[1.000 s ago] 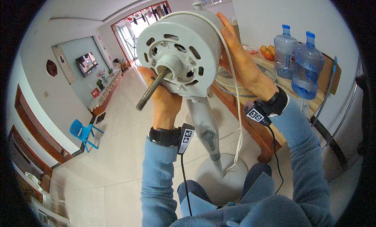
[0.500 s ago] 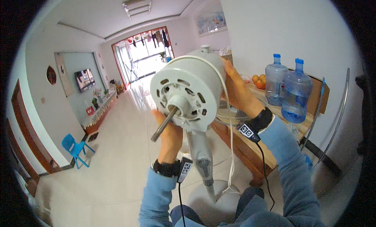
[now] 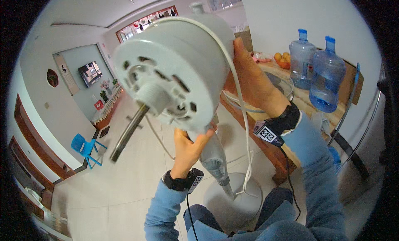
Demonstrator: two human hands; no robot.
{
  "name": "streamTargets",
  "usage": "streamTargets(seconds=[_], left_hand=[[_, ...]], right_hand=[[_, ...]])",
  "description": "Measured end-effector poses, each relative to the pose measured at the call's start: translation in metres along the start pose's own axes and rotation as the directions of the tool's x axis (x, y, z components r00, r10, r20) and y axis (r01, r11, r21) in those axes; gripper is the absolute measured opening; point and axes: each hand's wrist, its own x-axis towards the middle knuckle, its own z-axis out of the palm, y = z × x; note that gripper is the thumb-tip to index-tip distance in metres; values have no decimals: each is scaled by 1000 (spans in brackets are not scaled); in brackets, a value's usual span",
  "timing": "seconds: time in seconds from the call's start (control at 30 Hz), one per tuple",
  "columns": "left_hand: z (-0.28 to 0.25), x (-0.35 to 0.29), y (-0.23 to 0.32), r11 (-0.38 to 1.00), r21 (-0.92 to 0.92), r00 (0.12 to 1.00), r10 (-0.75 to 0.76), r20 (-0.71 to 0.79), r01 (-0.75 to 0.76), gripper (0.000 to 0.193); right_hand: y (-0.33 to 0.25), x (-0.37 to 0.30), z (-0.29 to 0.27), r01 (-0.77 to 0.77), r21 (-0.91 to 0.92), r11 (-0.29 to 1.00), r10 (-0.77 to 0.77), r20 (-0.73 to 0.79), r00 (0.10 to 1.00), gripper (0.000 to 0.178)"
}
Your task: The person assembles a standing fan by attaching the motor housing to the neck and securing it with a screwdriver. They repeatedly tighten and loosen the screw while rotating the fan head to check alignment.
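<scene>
A bladeless pedestal fan's pale grey motor head [image 3: 187, 49] looms close in front of me, its slotted face turned left and downward. From the threaded collar a bare metal shaft [image 3: 129, 133] with a cross pin sticks out. My left hand [image 3: 188, 151] is closed round the fan's neck [image 3: 214, 155], right under the housing. My right hand [image 3: 253, 85] presses on the housing's right side, its fingers partly hidden behind it. A white power cord [image 3: 245, 137] loops over the housing and hangs to the round base [image 3: 249, 182] between my knees.
To the right is a wooden table [image 3: 266, 116] with two big blue water jugs [image 3: 326, 79], a bowl of oranges [image 3: 282, 61] and a round fan guard [image 3: 276, 85]. A blue child's chair [image 3: 85, 148] stands on the tiled floor at left.
The motor head has come nearer and swung up and left, its shaft pointing further left. My left hand has shifted from the housing's lower side to the neck. My right hand stays on the housing.
</scene>
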Motion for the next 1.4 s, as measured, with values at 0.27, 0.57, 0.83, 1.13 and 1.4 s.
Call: streamTargets(seconds=[0.27, 0.57, 0.83, 1.13, 1.4], left_hand=[[-28, -20, 7, 918, 23, 903, -394, 173, 396, 51], [-7, -15, 59, 867, 26, 856, -495, 146, 497, 52], [-22, -39, 144, 725, 227, 729, -679, 84, 650, 55], [-81, 9, 169, 772, 46, 763, -616, -195, 634, 49], [-47, 37, 86, 684, -196, 705, -630, 326, 702, 77]], right_hand=[[-33, 9, -22, -309, -118, 944, 315, 36, 948, 80], [-107, 28, -20, -763, 37, 646, 764, -44, 644, 88], [-162, 10, 25, -907, 208, 367, 904, -310, 295, 72], [-157, 14, 50, -941, 165, 296, 837, -519, 173, 66], [-170, 35, 78, -917, 353, 185, 672, -727, -144, 71]])
